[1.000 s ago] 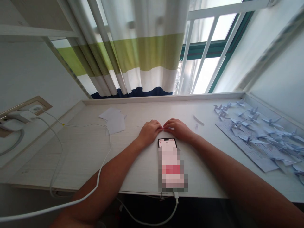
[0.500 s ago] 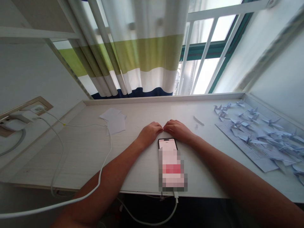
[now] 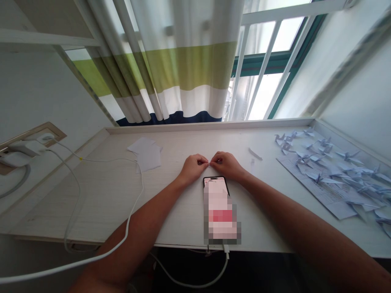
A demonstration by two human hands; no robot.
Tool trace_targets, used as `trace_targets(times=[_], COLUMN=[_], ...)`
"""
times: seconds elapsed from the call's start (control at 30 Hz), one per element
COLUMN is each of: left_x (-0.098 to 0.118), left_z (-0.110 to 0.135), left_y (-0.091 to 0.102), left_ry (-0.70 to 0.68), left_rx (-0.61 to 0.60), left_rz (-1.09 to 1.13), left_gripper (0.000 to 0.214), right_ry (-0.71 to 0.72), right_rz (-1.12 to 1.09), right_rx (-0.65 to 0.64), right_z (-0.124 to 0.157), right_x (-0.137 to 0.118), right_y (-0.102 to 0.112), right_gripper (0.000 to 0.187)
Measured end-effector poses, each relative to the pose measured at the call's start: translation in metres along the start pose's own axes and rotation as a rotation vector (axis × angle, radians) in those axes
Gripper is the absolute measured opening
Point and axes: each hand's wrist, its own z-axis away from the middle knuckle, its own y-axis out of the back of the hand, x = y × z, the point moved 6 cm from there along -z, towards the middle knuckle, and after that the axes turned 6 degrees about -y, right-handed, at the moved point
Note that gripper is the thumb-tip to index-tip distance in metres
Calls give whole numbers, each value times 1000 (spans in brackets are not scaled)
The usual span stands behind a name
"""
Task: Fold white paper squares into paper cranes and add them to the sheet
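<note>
My left hand and my right hand meet fingertip to fingertip above the middle of the white desk. Both are closed in a pinch, thumbs against forefingers. Whatever lies between the fingertips is too small or too hidden to make out. Just below the hands, a phone rests on the desk with its screen lit, most of it blurred out. A charging cable runs from its lower end over the desk's front edge.
White paper sheets lie to the left. Several folded paper cranes crowd the right side, some on a printed sheet. A paper strip lies right of my hands. A white cable crosses over my left forearm from the wall socket.
The fingers of both hands have bent more, leaving rounded gaps behind the pinched tips. Both hands stay in nearly the same place. The view has shifted very slightly.
</note>
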Motion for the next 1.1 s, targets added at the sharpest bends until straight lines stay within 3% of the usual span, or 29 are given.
trace_targets(times=[0.3, 0.73, 1.1], left_x=[-2, 3, 6], left_z=[0, 3, 3], left_y=[0, -1, 0], left_ry=[28, -21, -31], left_rx=[12, 10, 19], left_rz=[40, 8, -34], left_gripper=[8, 8, 10], right_ry=[-95, -191, -194], right_rz=[-174, -370, -162], right_rx=[-6, 86, 110], right_z=[-1, 0, 0], right_x=[10, 23, 17], right_y=[-1, 7, 0], right_gripper=[8, 9, 10])
